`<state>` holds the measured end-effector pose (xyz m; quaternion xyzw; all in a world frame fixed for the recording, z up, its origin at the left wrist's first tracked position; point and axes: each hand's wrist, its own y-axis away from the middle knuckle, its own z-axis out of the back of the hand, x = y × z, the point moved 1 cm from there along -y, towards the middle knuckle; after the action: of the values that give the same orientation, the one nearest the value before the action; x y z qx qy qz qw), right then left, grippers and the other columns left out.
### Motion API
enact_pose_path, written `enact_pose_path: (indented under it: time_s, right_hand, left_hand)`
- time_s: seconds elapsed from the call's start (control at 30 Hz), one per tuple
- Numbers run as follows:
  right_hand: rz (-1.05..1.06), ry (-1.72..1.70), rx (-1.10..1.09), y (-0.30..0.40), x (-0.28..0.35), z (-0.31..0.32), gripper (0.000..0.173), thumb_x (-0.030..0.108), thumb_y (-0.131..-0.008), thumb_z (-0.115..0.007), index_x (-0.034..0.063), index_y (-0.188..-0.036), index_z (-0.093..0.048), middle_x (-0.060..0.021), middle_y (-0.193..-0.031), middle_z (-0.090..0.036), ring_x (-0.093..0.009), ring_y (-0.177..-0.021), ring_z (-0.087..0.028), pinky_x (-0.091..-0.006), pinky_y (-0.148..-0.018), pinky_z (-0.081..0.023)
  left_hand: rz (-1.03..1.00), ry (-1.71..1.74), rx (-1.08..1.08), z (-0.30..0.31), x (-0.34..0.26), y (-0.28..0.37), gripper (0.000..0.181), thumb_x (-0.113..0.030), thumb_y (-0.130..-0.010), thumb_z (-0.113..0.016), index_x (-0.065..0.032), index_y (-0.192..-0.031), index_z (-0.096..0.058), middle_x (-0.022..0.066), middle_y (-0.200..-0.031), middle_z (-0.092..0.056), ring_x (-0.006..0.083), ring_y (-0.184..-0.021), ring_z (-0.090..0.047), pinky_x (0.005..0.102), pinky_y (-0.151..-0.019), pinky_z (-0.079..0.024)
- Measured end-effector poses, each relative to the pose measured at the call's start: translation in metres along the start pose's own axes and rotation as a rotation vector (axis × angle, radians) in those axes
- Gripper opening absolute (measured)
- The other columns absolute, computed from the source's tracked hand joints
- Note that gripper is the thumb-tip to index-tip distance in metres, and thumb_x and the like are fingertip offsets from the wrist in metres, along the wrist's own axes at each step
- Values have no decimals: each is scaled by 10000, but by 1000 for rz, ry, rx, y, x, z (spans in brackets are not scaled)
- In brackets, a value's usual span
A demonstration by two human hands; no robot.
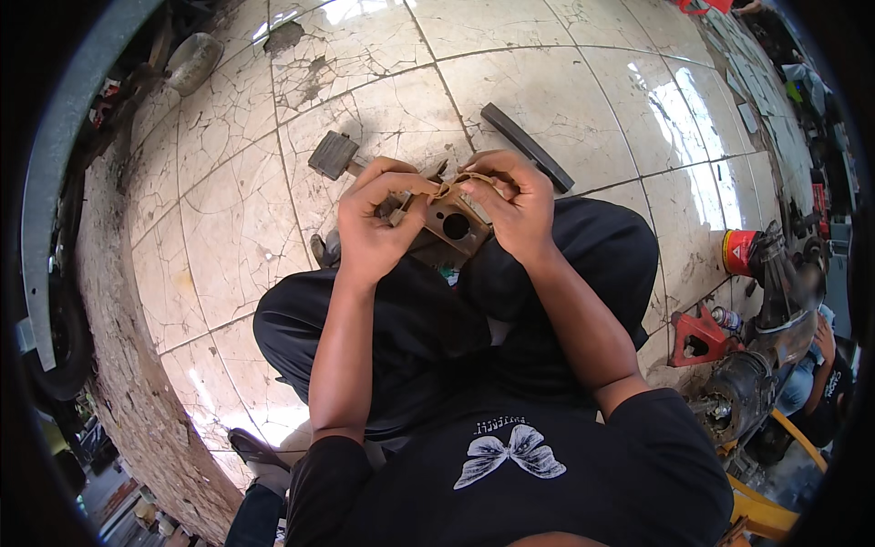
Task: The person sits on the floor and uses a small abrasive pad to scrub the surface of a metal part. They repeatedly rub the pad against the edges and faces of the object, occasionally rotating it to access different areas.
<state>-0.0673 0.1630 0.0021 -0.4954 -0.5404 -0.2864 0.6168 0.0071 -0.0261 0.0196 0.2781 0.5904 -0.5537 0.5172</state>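
Observation:
My left hand (379, 222) and my right hand (516, 198) meet in front of my knees. Between their fingertips they pinch a thin, bent brown strip (446, 189), perhaps a gasket; its material cannot be settled. Just under it is a brown metal housing or bracket (456, 228) with a large round hole and a smaller one beside it. My fingers hide part of this piece. Beyond my left hand lies a hammer with a block-shaped head (333, 154), its handle running back under the hand. A dark square metal bar (526, 147) rests on the tiles beyond my right hand.
Cracked floor tiles (225, 171) surround me. At right stand a red can (739, 251), a red jack stand (694, 338), a small can (726, 318) and a greasy cylindrical machine part (735, 393). Another person (824, 383) sits beyond them. Someone's shoe (253, 448) is at lower left.

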Motion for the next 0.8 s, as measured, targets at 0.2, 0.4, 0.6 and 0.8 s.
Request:
enact_pose_path:
  time_s: [0.2,0.4,0.6,0.8]
  right_hand:
    - [317,271,94,-1,13,8,192,-56,-820,-839,40,-951,-736,-90,-1030,-779,-138,-870,-755,-257,-696,-598]
    - [415,261,31,-3,12,-1,194,-51,-801,-848,50,-908,-721,-121,-1110,-788,-222,-913,-783,-303,-779,-618]
    - [404,274,-2,0,10,0,196,-38,-788,-864,52,-883,-717,-136,-1131,-782,-251,-946,-783,-333,-830,-621]
    - [431,341,24,-1,15,0,201,-62,-779,-848,54,-893,-729,-136,-1170,-769,-255,-995,-776,-340,-848,-621]
  left_hand:
    - [-186,-93,-109,-1,-4,5,255,174,-803,-708,-10,-973,-756,106,-1035,-664,224,-1008,-665,331,-926,-524]
    - [-209,-191,-76,1,-2,4,253,155,-817,-720,-8,-1006,-762,110,-1044,-690,227,-1005,-678,343,-956,-526]
    - [-25,-102,-14,4,0,6,230,62,-919,-731,39,-1148,-722,131,-1133,-743,194,-1085,-683,337,-1010,-510]
    - [117,175,-100,-4,6,8,275,10,-951,-783,30,-1216,-713,83,-1076,-780,141,-990,-715,294,-882,-567]
